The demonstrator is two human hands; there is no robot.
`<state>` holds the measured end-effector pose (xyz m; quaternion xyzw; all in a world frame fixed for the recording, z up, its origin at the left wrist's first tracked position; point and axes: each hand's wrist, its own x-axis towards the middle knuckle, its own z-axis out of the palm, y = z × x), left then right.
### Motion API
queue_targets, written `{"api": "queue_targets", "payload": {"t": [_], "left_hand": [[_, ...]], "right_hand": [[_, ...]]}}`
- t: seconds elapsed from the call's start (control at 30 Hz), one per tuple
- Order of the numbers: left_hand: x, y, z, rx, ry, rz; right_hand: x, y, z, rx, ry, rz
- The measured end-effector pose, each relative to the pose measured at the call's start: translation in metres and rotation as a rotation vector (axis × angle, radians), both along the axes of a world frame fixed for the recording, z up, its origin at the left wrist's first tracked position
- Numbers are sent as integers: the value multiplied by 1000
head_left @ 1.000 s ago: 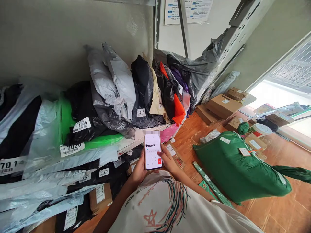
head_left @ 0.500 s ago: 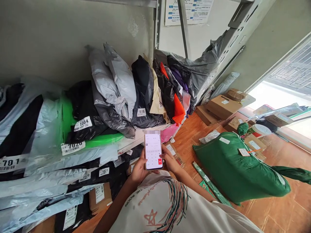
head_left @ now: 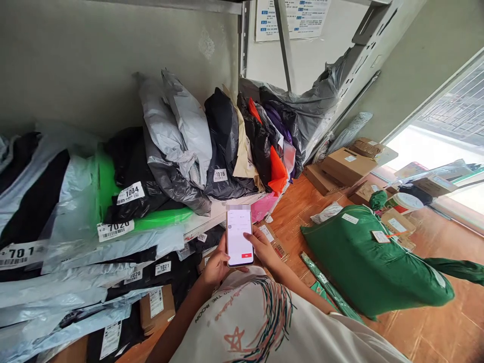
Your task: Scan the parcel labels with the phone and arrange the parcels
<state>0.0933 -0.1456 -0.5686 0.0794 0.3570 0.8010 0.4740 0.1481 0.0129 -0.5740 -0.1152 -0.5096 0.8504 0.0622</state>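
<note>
A smartphone (head_left: 239, 242) with a lit, mostly white screen is held upright in front of my shirt. My left hand (head_left: 217, 263) grips its left edge and lower corner. At the right side, my right hand (head_left: 261, 247) is closed around the phone's edge, its thumb lying over the screen. A red button shows near the bottom right of the display; the small text cannot be read. Just beyond the phone is the edge of a shelf, where a black parcel bag labelled 1016 (head_left: 223, 146) leans beside grey parcel bags (head_left: 189, 126).
More labelled parcels lie at left, among them a black bag marked 1004 (head_left: 128, 199) above a green one. A large green sack (head_left: 374, 262) rests on the wooden floor at right. Behind it are cardboard boxes (head_left: 346, 166). A printed notice (head_left: 291, 20) hangs above.
The number keypad has gone from the phone screen, leaving a small red button lower down. My right thumb has moved up over the screen. The phone stays in both hands.
</note>
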Motion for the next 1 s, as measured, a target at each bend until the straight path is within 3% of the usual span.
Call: {"api": "queue_targets", "payload": {"t": [0.17, 0.3, 0.43, 0.63, 0.7, 0.77, 0.9, 1.0], "left_hand": [[-1, 1, -5, -121, 75, 56], [1, 4, 10, -316, 583, -5], [4, 12, 27, -327, 943, -146], [-9, 27, 25, -374, 1056, -128], [-24, 32, 41, -411, 1140, -178], [-43, 41, 71, -450, 1278, -159], [-91, 79, 141, -443, 1667, 233], [-126, 115, 165, -620, 1882, 417]], "right_hand": [[5, 4, 4, 28, 107, 115], [5, 1, 1, 7, 178, 44], [8, 2, -4, -38, 216, 13], [13, -6, -5, -271, 133, -265], [15, -11, -3, -319, 126, -334], [19, -14, 0, -415, 94, -422], [40, -7, -11, -584, 2, -615], [67, 0, -33, -522, -5, -762]]}}
